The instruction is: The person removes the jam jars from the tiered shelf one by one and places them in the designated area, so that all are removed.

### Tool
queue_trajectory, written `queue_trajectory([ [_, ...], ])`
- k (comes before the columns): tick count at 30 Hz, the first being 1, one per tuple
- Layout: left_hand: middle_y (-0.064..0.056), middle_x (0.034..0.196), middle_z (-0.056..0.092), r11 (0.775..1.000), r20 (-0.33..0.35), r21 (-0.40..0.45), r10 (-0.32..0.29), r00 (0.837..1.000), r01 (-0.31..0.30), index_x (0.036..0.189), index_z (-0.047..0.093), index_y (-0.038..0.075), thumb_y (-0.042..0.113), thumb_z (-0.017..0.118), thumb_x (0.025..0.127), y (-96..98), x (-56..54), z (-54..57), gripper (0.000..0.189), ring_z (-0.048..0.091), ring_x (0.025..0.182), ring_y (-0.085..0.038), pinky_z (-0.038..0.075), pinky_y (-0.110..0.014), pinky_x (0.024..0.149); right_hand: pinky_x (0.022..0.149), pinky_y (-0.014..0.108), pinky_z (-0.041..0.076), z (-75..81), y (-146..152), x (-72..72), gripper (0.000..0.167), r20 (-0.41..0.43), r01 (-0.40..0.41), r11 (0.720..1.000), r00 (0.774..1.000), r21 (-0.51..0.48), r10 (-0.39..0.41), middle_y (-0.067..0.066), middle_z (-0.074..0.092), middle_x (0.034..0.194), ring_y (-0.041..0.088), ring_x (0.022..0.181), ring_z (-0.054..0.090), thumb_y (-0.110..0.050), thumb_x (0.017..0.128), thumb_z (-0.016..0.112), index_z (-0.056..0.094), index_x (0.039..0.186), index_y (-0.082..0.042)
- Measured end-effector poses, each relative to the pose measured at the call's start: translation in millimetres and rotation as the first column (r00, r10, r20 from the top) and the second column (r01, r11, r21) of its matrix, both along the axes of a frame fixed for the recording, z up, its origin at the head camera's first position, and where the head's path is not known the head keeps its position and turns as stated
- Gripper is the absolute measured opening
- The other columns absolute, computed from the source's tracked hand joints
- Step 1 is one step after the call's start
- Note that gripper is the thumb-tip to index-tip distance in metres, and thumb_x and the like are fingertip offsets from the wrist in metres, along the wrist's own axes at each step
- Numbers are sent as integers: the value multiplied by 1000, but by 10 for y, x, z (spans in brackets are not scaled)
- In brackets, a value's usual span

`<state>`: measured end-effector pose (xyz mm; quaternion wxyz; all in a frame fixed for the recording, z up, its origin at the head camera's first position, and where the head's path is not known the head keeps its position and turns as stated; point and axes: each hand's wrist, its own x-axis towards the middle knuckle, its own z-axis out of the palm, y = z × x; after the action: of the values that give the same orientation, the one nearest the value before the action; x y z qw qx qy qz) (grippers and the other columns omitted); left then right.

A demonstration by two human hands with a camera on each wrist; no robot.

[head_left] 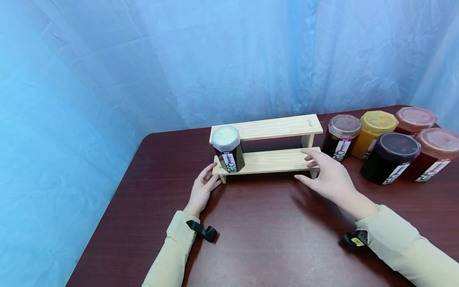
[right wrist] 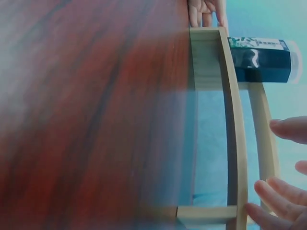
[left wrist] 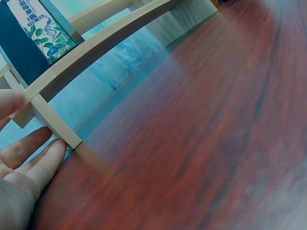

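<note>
A two-step wooden shelf (head_left: 276, 161) stands on the table. On the left end of its lower step is an upright dark jar (head_left: 234, 159) with a pale whitish lid and a printed label. My left hand (head_left: 202, 189) is at the left end of that step; in the left wrist view its fairly straight fingers (left wrist: 45, 160) touch the side leg (left wrist: 57, 122), with the thumb by the board's end. My right hand (head_left: 331, 175) is spread at the right end of the lower step, holding nothing. In the right wrist view, its fingertips (right wrist: 253, 211) are right at the board's edge.
Several lidded jars stand close together right of the shelf: a dark one (head_left: 330, 145) nearest it, a yellow one (head_left: 362, 139), a black-lidded one (head_left: 376, 165) in front and reddish ones (head_left: 416, 171) farther right. A blue curtain (head_left: 229, 59) hangs behind the dark red table (head_left: 258, 231).
</note>
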<state>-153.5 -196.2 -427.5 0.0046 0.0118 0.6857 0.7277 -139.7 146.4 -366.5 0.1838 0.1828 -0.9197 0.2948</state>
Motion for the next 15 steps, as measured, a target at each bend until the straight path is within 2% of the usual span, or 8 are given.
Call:
queue_trajectory([
  [7, -27, 132, 49, 1000, -2, 14, 0, 1000, 0, 142, 39, 3, 2, 47, 97, 3, 1, 9, 45, 58, 107, -13, 50, -29, 91, 72, 43, 53, 19, -161, -34, 61, 12, -47, 998, 999, -41, 47, 11, 65, 102, 24, 87, 67, -18, 72, 81, 53, 126, -8],
  [15, -26, 130, 50, 1000, 0, 17, 2, 1000, -2, 142, 40, 4, 1, 47, 97, 2, -1, -3, 45, 58, 106, -11, 51, -28, 90, 74, 39, 56, -27, -368, -97, 58, -51, -123, 986, 992, -110, 118, 13, 65, 99, 24, 85, 66, -14, 71, 82, 55, 121, -4],
])
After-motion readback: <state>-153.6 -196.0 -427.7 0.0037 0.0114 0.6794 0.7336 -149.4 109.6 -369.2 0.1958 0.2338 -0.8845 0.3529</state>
